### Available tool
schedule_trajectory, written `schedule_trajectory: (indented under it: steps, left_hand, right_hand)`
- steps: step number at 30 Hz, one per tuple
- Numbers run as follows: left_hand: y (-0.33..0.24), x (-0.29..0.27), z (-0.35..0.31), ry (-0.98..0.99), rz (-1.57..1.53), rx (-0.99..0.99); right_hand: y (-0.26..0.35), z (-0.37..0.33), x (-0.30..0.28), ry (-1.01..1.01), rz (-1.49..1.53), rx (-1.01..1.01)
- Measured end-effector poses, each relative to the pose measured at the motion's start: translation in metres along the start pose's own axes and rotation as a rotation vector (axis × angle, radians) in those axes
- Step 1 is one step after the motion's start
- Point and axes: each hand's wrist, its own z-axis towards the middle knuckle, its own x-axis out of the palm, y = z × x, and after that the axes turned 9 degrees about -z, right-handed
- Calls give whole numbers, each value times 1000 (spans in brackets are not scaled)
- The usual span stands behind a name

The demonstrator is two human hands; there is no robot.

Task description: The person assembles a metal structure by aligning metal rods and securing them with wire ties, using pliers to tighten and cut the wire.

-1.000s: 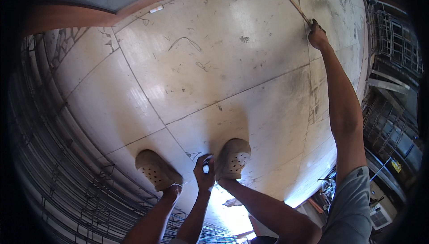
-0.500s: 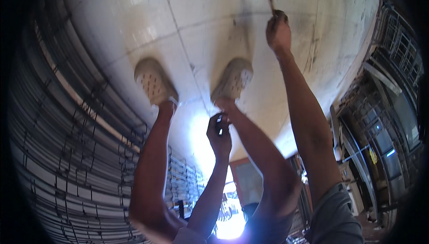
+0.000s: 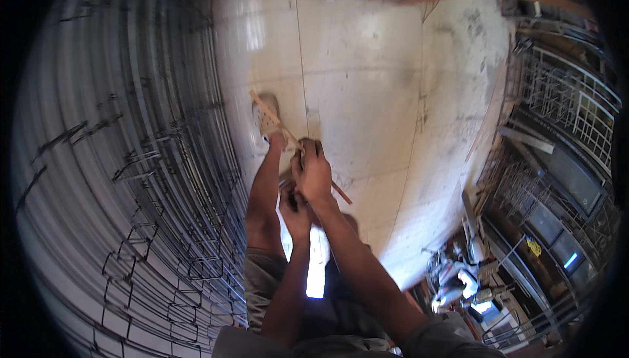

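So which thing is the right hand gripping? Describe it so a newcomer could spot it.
Start at the pale tiled floor, then find the two hands near the picture's middle. The right hand grips a thin wooden stick, slanting from the sandalled foot toward lower right, the only long wooden piece there.

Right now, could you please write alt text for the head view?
The right hand grips a thin wooden stick above a pale tiled floor, with the left hand just below it. Stacked metal wire frames fill the left side.

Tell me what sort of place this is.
Probably a metal or construction workshop: stacks of bent steel wire frames on the left, metal racks on the right, a worn tiled floor between, machines nearby.
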Motion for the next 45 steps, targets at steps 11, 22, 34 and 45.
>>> schedule_trajectory:
  steps: [11,22,34,45]
  left_hand:
    - [-156,0,-107,322,47,242]
    - [-406,58,-216,806,-128,417]
    - [-426,152,-382,1816,885,1623]
    - [-386,176,-395,2052,969,1449]
  right_hand:
    - [205,-230,-329,-250,237,-360]
    - [111,-437,-481,-555,24,-173]
    - [-28,-523,-432,-1139,-270,566]
    - [-62,-512,-418,-1011,-312,574]
